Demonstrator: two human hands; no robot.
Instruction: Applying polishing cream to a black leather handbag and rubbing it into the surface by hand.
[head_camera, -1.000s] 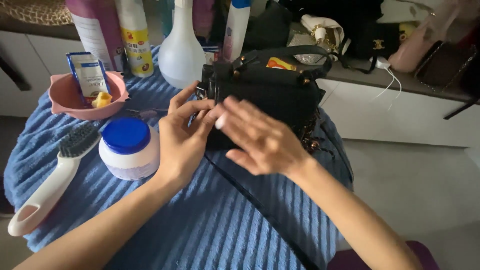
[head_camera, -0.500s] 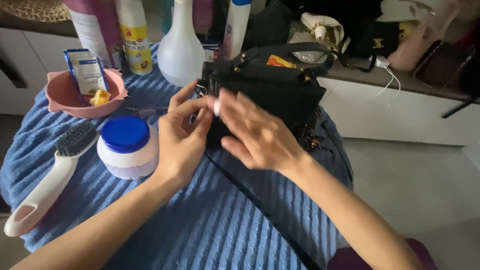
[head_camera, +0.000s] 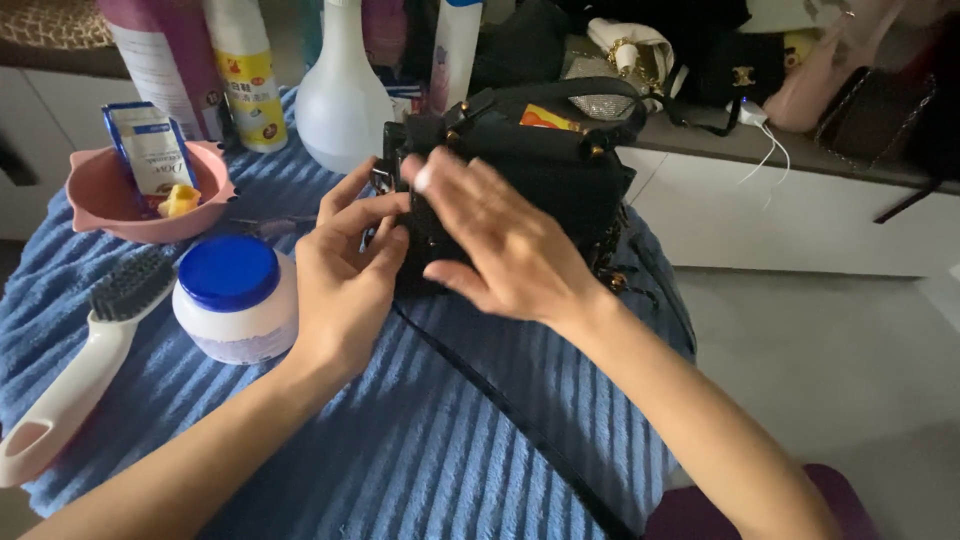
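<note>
Round table under a blue ribbed towel, filling most of the view. Upright on its far side, a small black handbag with the top open, something yellow and orange showing inside, and a thin black strap trailing from it toward the near edge of the towel. Right hand laid flat across the front of the handbag, fingers spread and not closed – pressing on it, not gripping. Left hand just beside, at the bag's left front corner, fingers bent together around a small part there; whether something is pinched between them, cannot tell. Both hands touching the bag and nearly touching each other. Behind the bag on the left, a white spray bottle and a white and yellow bottle. Left of the hands, a white jar with a blue lid, just beside the left wrist. Farther left, a pink bowl with a small blue and white packet standing in it. At the left edge – a white brush with dark bristles, lying on the towel.
</note>
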